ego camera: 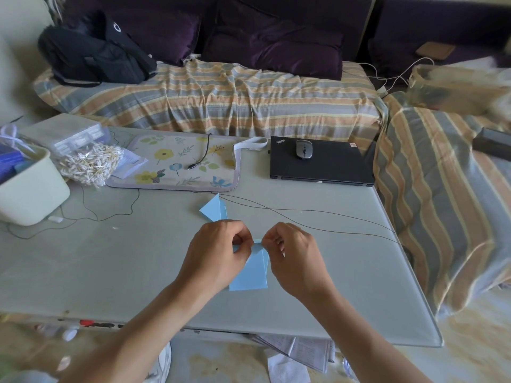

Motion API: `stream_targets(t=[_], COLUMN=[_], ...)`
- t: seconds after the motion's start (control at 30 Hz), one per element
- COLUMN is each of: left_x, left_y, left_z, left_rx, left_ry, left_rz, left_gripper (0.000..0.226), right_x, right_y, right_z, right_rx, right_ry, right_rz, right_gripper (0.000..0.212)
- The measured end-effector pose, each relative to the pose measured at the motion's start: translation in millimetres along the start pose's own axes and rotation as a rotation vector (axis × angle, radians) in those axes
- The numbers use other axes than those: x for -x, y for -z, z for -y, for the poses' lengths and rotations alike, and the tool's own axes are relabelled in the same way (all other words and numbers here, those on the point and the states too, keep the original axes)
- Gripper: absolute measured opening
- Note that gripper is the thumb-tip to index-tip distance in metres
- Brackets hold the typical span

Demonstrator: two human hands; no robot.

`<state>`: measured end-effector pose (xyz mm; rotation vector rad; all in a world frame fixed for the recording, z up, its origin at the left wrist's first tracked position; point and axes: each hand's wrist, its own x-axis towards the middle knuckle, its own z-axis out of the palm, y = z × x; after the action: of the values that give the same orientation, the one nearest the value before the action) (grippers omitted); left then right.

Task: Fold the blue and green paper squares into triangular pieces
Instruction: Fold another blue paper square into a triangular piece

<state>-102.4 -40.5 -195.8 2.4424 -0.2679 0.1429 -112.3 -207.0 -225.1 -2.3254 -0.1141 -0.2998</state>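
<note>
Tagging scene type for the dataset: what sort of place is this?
Likely a home living room: a sofa with a striped cover and purple cushions behind a low table, plus a closed laptop and a backpack.

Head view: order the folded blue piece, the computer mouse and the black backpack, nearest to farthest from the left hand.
1. Folded blue piece, on the table just beyond the left hand.
2. Computer mouse, on the closed laptop, far right of the table.
3. Black backpack, on the sofa, far left.
</note>
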Motion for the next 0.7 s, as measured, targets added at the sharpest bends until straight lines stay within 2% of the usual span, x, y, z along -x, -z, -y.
stream_targets(t=[0.2,0.47,0.7], left_x=[2.4,-1.4,3.0], left_y=[0.1,2.7,1.0], left_z=[-2.6,1.3,-2.1], left_rx=[0.049,-0.003,0.011], left_ry=[0.001,0.063,0.018], left_rz=[0.037,-0.032,0.028], left_gripper=[0.010,0.010,0.008], right_x=[1.8,-3.2,-0.2], right_y=[1.1,2.2,4.9], right_z=[3.3,-2.1,4.4], right_rx=[-0.060,0.009,-0.056], right_ry=[0.077,0.020,0.092], right_rz=[0.064,-0.030,0.057], right_gripper=[0.008,0.013,0.009])
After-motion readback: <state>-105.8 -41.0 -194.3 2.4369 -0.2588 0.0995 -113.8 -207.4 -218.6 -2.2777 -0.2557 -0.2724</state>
